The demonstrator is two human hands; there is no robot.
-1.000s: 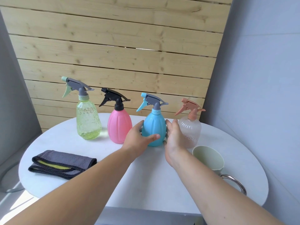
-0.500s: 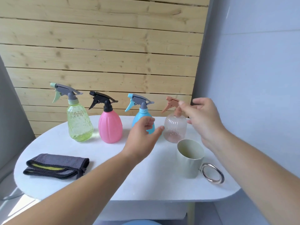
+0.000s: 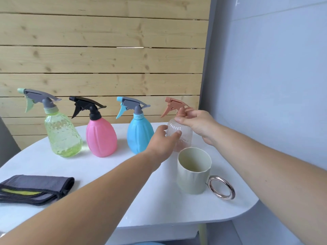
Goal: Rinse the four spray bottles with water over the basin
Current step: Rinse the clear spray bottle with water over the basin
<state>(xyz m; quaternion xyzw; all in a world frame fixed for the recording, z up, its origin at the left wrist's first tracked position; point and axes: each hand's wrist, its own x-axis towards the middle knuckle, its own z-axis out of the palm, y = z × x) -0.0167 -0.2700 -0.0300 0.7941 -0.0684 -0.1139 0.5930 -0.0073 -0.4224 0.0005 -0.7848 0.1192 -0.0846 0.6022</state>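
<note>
Clear ribbed bottle (image 3: 184, 138) in curled left hand (image 3: 161, 141); its terracotta collar (image 3: 181, 112) in pinch grip of right hand (image 3: 199, 126)

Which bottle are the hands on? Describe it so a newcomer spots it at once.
Start at the white table before the wooden wall, then find the pale mug near its right end. Right behind the mug stands the clear bottle, last in the row. Unlike its coloured neighbours, it has a see-through ribbed body and a peach trigger head.

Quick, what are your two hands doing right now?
Left hand: holds the clear spray bottle by its body.
Right hand: pinches its orange spray head at the collar.
</note>
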